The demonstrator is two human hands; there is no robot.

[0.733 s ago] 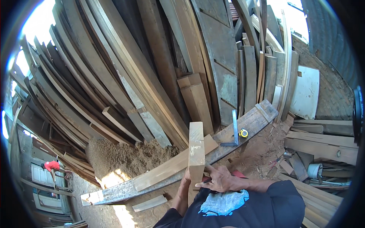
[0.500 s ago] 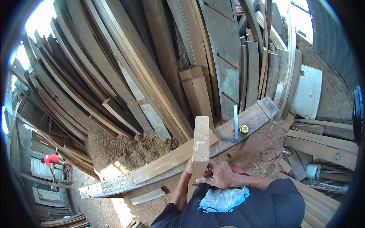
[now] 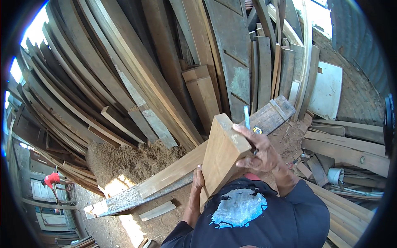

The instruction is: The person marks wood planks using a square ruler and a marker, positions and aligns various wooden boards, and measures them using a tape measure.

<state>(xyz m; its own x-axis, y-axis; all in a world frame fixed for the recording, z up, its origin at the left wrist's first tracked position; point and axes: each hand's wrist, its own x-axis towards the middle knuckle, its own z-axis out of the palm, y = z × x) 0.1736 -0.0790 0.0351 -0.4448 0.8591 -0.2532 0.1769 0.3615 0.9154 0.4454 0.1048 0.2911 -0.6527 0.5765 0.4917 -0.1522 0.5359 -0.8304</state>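
Wood block [image 3: 223,159] | left hand [image 3: 199,177], eight o'clock, fingers curled on edge | right hand [image 3: 264,153], three o'clock, fingers spread, clasping end

Bright daylight, upper corners blown out, edges bowed and dark
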